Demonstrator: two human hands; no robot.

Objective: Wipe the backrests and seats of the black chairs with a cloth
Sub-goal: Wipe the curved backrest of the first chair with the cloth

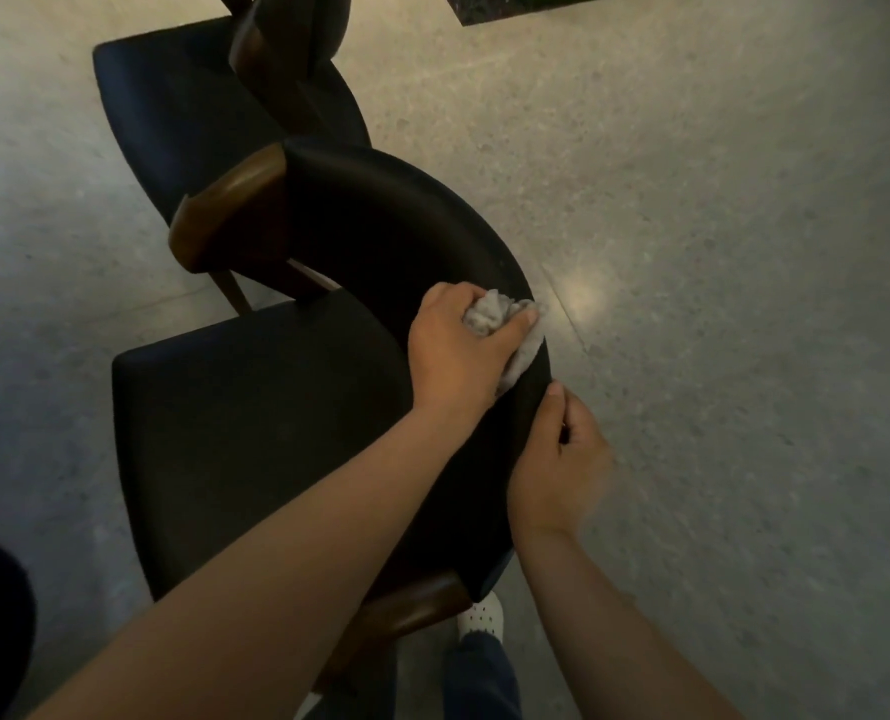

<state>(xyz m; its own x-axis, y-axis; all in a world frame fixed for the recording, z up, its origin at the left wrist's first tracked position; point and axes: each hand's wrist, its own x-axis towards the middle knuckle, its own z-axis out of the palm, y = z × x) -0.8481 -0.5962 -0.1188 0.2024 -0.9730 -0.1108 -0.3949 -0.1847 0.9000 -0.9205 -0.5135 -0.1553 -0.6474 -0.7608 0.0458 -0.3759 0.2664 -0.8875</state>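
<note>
Wiping the near chair's backrest [406,236] rim: left hand [453,350] grips the bunched cloth [489,314], and right hand [557,459] holds the rim just beside it, thumb on top. Risk: a cloth so bunched probably covers little & may skip strips.

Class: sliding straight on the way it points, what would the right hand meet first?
Probably the crumpled grey cloth in the left hand, just ahead of the right hand along the black curved backrest.

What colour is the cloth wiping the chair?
Light grey; the head view shows the cloth clearly.
</note>
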